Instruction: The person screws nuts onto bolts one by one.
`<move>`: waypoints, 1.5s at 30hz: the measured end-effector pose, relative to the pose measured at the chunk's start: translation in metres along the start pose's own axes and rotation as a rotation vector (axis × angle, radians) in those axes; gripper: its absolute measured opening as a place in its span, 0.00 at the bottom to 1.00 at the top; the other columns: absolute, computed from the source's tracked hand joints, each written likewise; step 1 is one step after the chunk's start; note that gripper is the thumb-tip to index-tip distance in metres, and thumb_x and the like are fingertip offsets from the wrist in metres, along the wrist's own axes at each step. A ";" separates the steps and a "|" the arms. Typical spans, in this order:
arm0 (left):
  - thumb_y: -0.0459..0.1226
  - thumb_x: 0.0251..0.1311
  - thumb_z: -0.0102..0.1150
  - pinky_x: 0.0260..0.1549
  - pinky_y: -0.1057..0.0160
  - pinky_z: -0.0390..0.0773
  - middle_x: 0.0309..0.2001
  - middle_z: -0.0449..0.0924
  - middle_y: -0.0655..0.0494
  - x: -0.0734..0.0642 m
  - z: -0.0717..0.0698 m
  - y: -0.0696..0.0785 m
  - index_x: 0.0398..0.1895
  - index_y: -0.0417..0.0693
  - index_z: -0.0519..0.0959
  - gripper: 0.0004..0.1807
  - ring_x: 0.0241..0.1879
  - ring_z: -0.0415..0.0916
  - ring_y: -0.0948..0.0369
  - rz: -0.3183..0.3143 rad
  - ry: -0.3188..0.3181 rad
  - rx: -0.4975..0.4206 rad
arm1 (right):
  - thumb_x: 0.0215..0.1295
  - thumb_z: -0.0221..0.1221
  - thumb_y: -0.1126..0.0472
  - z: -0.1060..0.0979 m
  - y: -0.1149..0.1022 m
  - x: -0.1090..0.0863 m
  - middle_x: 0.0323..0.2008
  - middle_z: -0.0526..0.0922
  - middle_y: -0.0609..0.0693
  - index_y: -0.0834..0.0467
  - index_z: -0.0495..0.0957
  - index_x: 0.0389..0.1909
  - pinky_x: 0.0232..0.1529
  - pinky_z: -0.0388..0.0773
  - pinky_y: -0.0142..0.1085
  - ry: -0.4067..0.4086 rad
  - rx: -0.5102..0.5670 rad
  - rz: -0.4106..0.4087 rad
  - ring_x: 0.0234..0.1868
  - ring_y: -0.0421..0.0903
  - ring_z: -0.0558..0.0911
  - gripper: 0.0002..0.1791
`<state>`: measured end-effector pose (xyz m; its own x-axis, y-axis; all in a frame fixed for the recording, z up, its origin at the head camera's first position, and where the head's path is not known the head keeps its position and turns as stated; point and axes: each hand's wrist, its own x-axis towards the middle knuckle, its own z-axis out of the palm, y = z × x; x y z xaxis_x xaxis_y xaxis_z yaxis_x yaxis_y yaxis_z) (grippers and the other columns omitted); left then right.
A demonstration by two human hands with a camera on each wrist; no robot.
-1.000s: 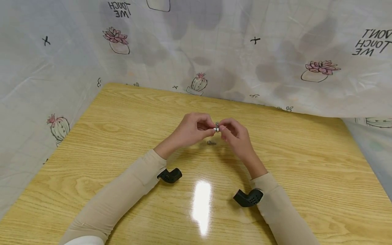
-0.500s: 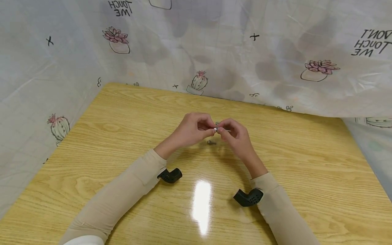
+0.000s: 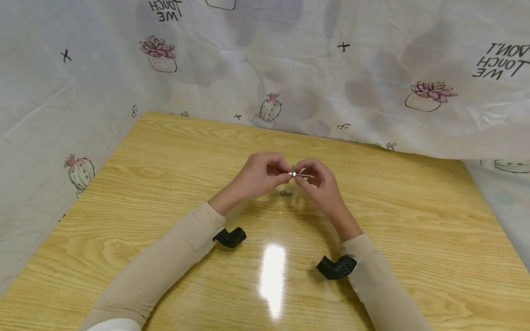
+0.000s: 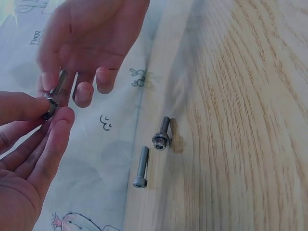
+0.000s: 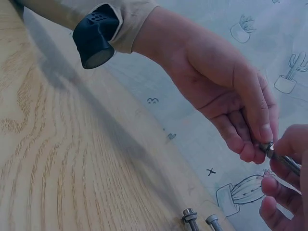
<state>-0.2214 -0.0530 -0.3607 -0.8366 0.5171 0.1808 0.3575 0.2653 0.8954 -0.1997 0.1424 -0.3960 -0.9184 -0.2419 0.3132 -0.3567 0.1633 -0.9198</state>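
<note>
My left hand (image 3: 262, 177) pinches the head end of a metal bolt (image 5: 288, 164) between thumb and fingers. A nut (image 3: 294, 174) shows by those fingertips, and the threaded shank points toward my right hand (image 3: 327, 191). The right thumb and fingers curl round the shank, with their tips close to the nut. In the left wrist view, two more bolts lie on the table below the hands. One carries a nut and washer (image 4: 161, 139); the other is a plain socket-head bolt (image 4: 141, 168).
The wood-grain table (image 3: 186, 151) extends around both arms. A patterned plastic sheet (image 3: 310, 92) hangs behind its far edge and at the left. Black wrist pieces (image 3: 232, 237) stick out from both sleeves.
The right thumb and finger have shifted and spread slightly at the nut, which was covered half a second ago and now shows with the shank. The left hand keeps its place.
</note>
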 end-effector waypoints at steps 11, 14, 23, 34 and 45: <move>0.31 0.60 0.63 0.38 0.69 0.83 0.37 0.84 0.51 0.000 0.003 0.004 0.35 0.41 0.82 0.02 0.34 0.84 0.63 0.002 -0.004 0.007 | 0.69 0.55 0.64 -0.003 -0.002 -0.002 0.37 0.77 0.49 0.65 0.76 0.42 0.34 0.77 0.31 -0.007 -0.051 0.027 0.36 0.43 0.77 0.07; 0.32 0.61 0.63 0.38 0.69 0.83 0.37 0.84 0.52 0.000 0.004 0.006 0.35 0.43 0.82 0.02 0.34 0.84 0.63 0.001 -0.009 0.029 | 0.72 0.52 0.61 -0.003 -0.003 -0.002 0.30 0.75 0.53 0.65 0.76 0.36 0.29 0.73 0.33 0.002 -0.078 0.056 0.28 0.44 0.72 0.11; 0.31 0.61 0.62 0.38 0.69 0.83 0.37 0.84 0.50 0.001 0.003 0.006 0.35 0.40 0.81 0.02 0.35 0.84 0.61 0.008 0.001 0.033 | 0.69 0.54 0.66 -0.004 -0.003 -0.001 0.36 0.76 0.51 0.65 0.75 0.44 0.33 0.76 0.32 0.004 -0.032 0.030 0.36 0.49 0.77 0.08; 0.30 0.61 0.62 0.37 0.68 0.84 0.37 0.84 0.49 0.002 0.003 0.005 0.34 0.39 0.81 0.02 0.34 0.84 0.62 0.023 0.006 0.016 | 0.67 0.57 0.67 -0.005 -0.001 0.000 0.42 0.78 0.50 0.66 0.76 0.44 0.40 0.79 0.29 -0.010 -0.049 0.023 0.45 0.39 0.80 0.08; 0.31 0.61 0.62 0.38 0.69 0.83 0.36 0.85 0.51 0.001 0.003 0.008 0.34 0.42 0.82 0.02 0.34 0.84 0.63 0.025 -0.006 0.043 | 0.74 0.50 0.61 -0.005 0.000 0.000 0.25 0.72 0.55 0.66 0.75 0.36 0.26 0.70 0.34 -0.002 -0.092 0.040 0.25 0.54 0.70 0.12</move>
<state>-0.2186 -0.0481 -0.3548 -0.8245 0.5292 0.2005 0.3963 0.2871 0.8721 -0.2007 0.1468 -0.3953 -0.9318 -0.2357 0.2759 -0.3340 0.2599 -0.9060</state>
